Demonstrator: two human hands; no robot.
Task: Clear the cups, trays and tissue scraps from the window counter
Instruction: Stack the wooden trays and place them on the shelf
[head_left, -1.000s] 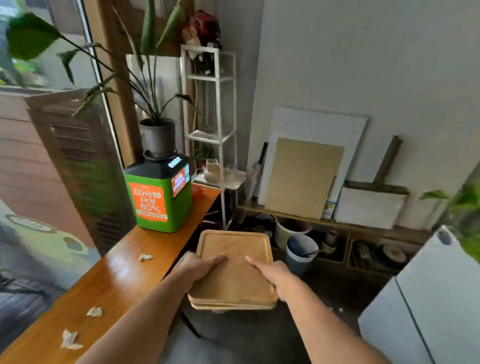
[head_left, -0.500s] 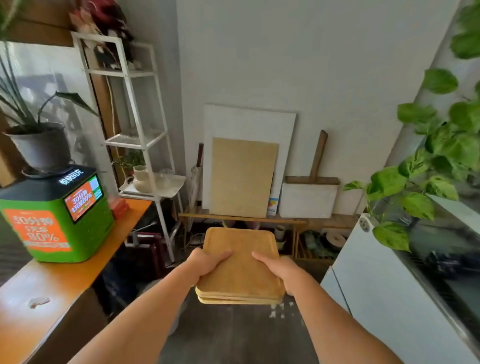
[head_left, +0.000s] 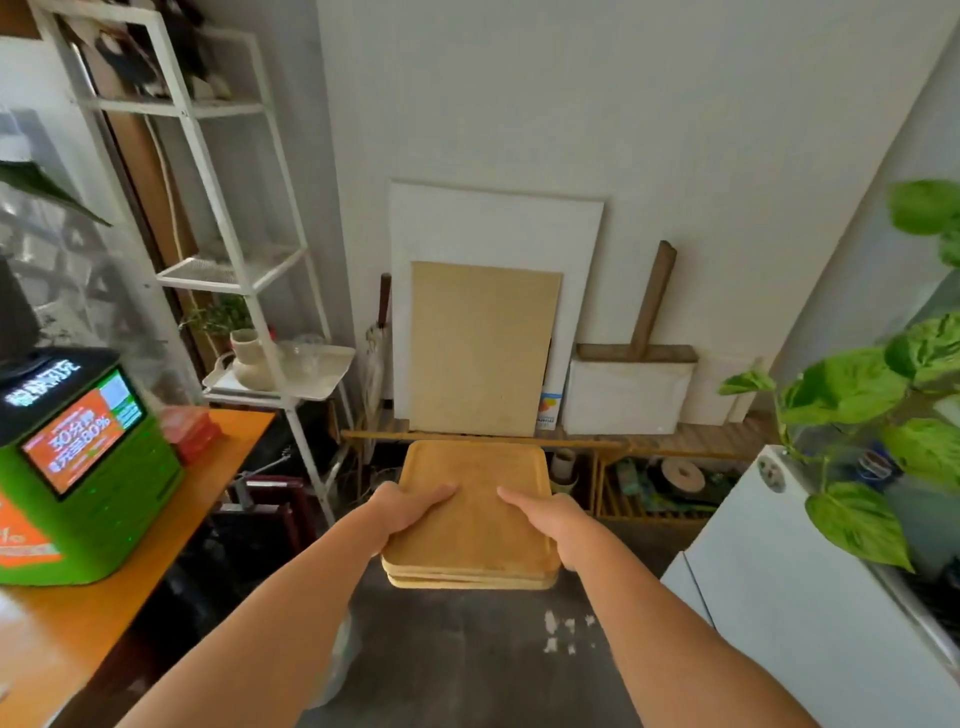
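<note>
A stack of wooden trays (head_left: 475, 512) hangs in mid-air over the dark floor, held level in front of me. My left hand (head_left: 405, 509) grips its left edge, thumb on top. My right hand (head_left: 558, 519) grips the right edge the same way. The orange window counter (head_left: 156, 551) lies to my left, apart from the trays. Small white tissue scraps (head_left: 563, 631) lie on the floor just below the stack.
A green kiosk box (head_left: 78, 467) and a red packet (head_left: 189, 431) sit on the counter. A white metal shelf (head_left: 249, 270) stands behind it. Boards (head_left: 483, 348) lean on the wall above a low wooden rack (head_left: 649, 447). A white cabinet (head_left: 810, 587) with a leafy plant (head_left: 872, 395) is at right.
My view has swung right, away from the counter; the scraps on the counter have left the frame. The tray stack stays in both hands and has moved toward the far wall.
</note>
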